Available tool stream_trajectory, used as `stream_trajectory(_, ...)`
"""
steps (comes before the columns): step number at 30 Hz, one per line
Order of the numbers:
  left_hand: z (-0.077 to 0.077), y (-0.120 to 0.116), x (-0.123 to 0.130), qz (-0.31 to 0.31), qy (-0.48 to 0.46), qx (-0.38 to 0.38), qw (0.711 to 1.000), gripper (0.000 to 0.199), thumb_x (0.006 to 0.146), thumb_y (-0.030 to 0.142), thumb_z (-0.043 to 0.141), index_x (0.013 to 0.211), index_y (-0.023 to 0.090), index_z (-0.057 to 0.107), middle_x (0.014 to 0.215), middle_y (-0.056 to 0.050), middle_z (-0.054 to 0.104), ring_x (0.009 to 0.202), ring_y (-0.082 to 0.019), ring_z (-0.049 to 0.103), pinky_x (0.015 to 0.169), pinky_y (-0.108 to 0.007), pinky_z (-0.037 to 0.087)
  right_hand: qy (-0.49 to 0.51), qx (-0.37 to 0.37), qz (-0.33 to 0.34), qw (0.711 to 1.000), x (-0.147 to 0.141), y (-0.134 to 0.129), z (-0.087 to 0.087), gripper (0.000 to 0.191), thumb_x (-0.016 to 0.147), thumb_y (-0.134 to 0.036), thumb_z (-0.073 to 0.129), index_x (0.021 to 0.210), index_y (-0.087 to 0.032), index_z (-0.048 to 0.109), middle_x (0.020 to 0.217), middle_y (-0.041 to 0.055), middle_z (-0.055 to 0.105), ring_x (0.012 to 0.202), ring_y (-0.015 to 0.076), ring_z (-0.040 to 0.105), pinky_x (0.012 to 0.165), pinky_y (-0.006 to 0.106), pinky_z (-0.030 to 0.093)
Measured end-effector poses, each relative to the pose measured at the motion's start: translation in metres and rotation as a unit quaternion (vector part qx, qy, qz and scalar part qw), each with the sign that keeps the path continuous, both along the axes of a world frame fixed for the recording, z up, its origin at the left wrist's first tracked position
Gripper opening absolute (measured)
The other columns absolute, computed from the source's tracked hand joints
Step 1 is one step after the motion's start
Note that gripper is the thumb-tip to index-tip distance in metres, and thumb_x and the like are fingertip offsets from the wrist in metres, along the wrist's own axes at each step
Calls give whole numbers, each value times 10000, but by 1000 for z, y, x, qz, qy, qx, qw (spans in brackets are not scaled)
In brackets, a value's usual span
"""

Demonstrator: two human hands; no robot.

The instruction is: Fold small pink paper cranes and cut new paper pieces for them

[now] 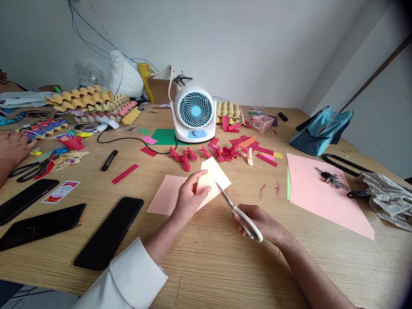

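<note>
Left grip (pixel 189 196) pinching cream paper (pixel 216 175), which pokes out toward 2 o'clock; right grip (pixel 268 223) curled round scissors (pixel 237 210), blades toward 11 o'clock, right at paper (pink sheet (pixel 165 196) on worktop (pixel 206 266), btw).

Wooden table (pixel 222 270); clock read from its centre, 12 = far edge. White fan (pixel 195 112) parked at 12. Red paper twists (pixel 186 161) scattered just short of fan. Egg trays (pixel 85 99) stacked at 10. Black marker (pixel 110 160) between 9 and 10; three phones (pixel 109 233) laid, 8 to 9. Pale pink sheet (pixel 165 195) placed near centre. Paper stack (pixel 317 208), pink on top, set at 3; blue bag (pixel 317 135) at 2.
</note>
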State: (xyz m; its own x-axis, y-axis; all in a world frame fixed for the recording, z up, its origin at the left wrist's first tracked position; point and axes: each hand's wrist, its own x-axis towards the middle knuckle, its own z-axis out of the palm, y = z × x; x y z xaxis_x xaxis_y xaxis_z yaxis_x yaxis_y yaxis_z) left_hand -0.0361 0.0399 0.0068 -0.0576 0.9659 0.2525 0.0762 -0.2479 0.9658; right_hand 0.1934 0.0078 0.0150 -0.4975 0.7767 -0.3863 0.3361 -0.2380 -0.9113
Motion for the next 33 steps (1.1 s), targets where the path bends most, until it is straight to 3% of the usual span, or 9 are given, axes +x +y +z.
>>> stream_trajectory(8,1,-1,0,-4,2,-10,1000,523,782,218,706,1290,185,590,976,-68,733,969,-217,683,819,-264,520,9,-5,9,1000,1,1,-2,560,770,-718,608,836,-166,545,702,15,616,562,115,573,481,228,385)
stream_trajectory(22,2,-2,0,7,62,6,998,485,813,200,657,1290,199,572,1069,-61,710,947,-179,675,803,-247,524,8,-12,-1,1000,0,0,-1,508,771,-658,652,812,-163,544,680,12,612,540,100,552,451,211,361)
stream_trajectory(33,-1,-1,-2,13,60,-1,998,489,815,201,651,1297,193,572,920,-41,712,944,-191,675,800,-258,531,16,12,-8,1000,-2,-1,-7,524,805,-687,594,784,-169,521,651,3,589,529,99,544,460,218,362)
